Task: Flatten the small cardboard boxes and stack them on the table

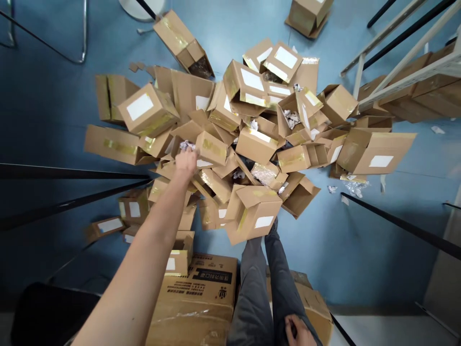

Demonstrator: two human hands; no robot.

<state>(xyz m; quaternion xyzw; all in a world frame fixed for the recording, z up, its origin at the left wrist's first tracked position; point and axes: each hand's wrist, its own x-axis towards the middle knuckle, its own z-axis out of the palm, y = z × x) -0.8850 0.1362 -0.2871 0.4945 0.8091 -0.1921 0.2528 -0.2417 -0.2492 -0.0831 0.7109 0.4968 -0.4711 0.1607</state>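
Note:
My left hand (187, 162) reaches out over the heap of cardboard boxes, its fingers closed on a wad of crumpled paper (186, 145). Just right of that hand lies a small carton (212, 148) with yellowish tape. An opened carton (176, 146) sits partly beneath the paper, its inside mostly hidden. My right hand (299, 331) rests low against my grey trouser leg, fingers loosely bent with a gap by the thumb and nothing seen in them. Near my feet an opened carton (254, 214) with a white label leans on the heap.
A large printed carton (212, 276) stands left of my legs. Shelf rails (403, 84) rise at right with cartons under them. Crumpled paper (291, 118) lies in one box, and clear plastic (356, 186) on the blue floor (324, 250). A chair leg (85, 33) is at upper left.

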